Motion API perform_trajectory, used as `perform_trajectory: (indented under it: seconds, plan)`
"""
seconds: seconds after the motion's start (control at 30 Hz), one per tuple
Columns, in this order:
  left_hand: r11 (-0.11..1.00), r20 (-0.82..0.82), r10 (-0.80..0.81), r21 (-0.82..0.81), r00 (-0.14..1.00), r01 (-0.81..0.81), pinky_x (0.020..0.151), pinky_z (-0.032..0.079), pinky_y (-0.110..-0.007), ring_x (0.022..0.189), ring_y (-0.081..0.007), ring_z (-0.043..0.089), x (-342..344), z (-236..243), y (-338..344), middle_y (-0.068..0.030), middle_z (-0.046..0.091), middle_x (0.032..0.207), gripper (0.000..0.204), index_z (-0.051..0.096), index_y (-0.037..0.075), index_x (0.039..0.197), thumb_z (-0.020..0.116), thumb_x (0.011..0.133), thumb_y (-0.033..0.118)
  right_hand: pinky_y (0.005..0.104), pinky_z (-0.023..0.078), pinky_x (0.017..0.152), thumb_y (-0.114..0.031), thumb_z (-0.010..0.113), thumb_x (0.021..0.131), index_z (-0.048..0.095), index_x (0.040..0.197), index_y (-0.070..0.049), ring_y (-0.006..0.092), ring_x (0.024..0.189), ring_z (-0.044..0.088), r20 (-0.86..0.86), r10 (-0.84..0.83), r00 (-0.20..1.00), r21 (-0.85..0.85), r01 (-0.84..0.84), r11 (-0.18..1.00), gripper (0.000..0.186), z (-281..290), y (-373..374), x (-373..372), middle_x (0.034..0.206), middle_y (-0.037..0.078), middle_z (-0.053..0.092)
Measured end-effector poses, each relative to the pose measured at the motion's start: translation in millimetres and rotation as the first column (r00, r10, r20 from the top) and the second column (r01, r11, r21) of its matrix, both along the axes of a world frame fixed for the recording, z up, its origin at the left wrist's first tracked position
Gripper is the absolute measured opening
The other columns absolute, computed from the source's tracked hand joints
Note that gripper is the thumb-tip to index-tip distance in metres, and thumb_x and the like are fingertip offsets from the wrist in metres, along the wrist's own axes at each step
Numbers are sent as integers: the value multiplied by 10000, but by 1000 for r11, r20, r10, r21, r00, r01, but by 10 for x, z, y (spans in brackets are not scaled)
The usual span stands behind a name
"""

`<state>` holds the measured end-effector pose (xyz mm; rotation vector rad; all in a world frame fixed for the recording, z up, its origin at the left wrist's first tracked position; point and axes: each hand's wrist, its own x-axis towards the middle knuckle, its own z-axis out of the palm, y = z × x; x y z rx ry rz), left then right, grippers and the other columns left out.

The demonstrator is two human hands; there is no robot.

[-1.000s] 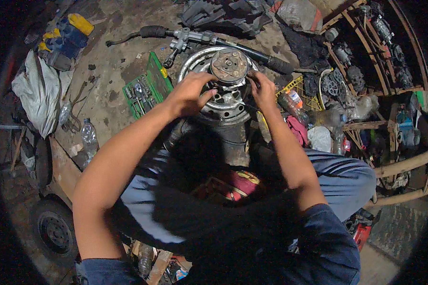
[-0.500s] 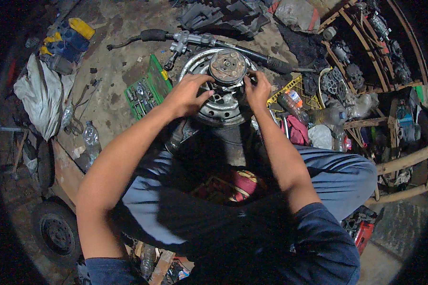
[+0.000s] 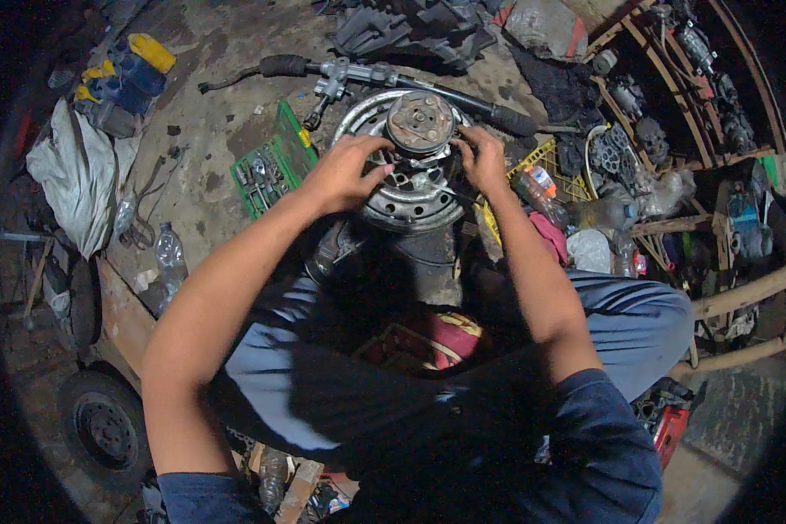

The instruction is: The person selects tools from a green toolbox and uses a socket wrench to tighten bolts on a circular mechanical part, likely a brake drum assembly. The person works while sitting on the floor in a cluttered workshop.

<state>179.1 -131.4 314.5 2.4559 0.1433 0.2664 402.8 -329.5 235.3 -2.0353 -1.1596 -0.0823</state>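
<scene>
Nearest me: my knees in blue jeans (image 3: 629, 306), spread w/ a dark drum-like stand (image 3: 432, 262) ahead, forearms reaching out over it. L hand (image 3: 345, 170) & R hand (image 3: 485, 162) are apart, one each side of the rusty-faced pulley (image 3: 420, 122). L fingers & thumb curve in at its L edge w/ a gap btwn them; can't tell if they're gripping. R thumb & index bend in at the R edge; can't tell there either whether they press.

Just changed: half a sec ago R hand was tucked in closer; now it's a bit farther out to the R, forearm swung the same way. L hand's in abt the same place. Pulley hasn't visibly turned & sits over the silver wheel rim (image 3: 445, 214) as it did, so I'd judge only my hold got adjusted & the work's at the same spot.

Farther out: open green socket case (image 3: 297, 144) on the floor to the L, then the long steering rack (image 3: 349, 68) just past the rim, then black plastic parts (image 3: 410, 35).
</scene>
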Motion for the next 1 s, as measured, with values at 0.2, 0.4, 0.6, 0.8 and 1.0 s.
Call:
perform_trajectory:
  seconds: [0.2, 0.4, 0.6, 0.8, 1.0]
  plan:
    - [1000, -12, 3, 16, 1000, -2, 1063, 418, -463, 1189, -386, 567, 17, -24, 33, -196, 653, 1203, 373, 633, 46, 1223, 676, 922, 263, 415, 519, 873, -47, 661, 903, 693, 1125, 20, 401, 982, 664, 25, 154, 988, -58, -152, 987, 234, 147, -42, 141, 1036, 217, 692]
    - [1000, -74, -17, -4, 997, 17, 1083, 394, -462, 1232, -385, 543, 30, -28, 74, -195, 627, 1272, 426, 613, 71, 1281, 655, 939, 321, 430, 507, 900, -26, 633, 919, 648, 1217, 8, 402, 1018, 640, -7, 348, 938, -135, -346, 929, 301, 285, -35, 294, 1084, 222, 664]
    - [1000, -67, -25, 16, 997, 26, 1076, 403, -461, 1220, -385, 549, 28, -42, 71, -202, 630, 1260, 422, 616, 53, 1265, 658, 933, 309, 452, 534, 857, -155, 677, 932, 707, 1153, -36, 392, 964, 673, 18, 330, 944, -233, -317, 919, 253, 335, -45, 350, 1044, 193, 693]
    - [1000, -75, -17, 7, 997, 17, 1062, 419, -461, 1206, -394, 554, 18, -41, 49, -213, 639, 1233, 393, 622, 35, 1242, 660, 928, 269, 417, 539, 800, -136, 719, 899, 708, 1080, 30, 384, 889, 683, 165, 228, 959, -93, -215, 972, 246, 190, -43, 211, 964, 213, 704]
    - [999, -70, -33, 6, 997, 34, 1067, 422, -459, 1207, -400, 559, 19, 97, 125, -216, 643, 1236, 418, 622, 46, 1262, 675, 934, 300, 378, 541, 856, -217, 735, 906, 728, 1031, 55, 283, 911, 717, -128, -221, 967, 244, 246, 938, 299, 8, -60, 180, 986, 205, 743]
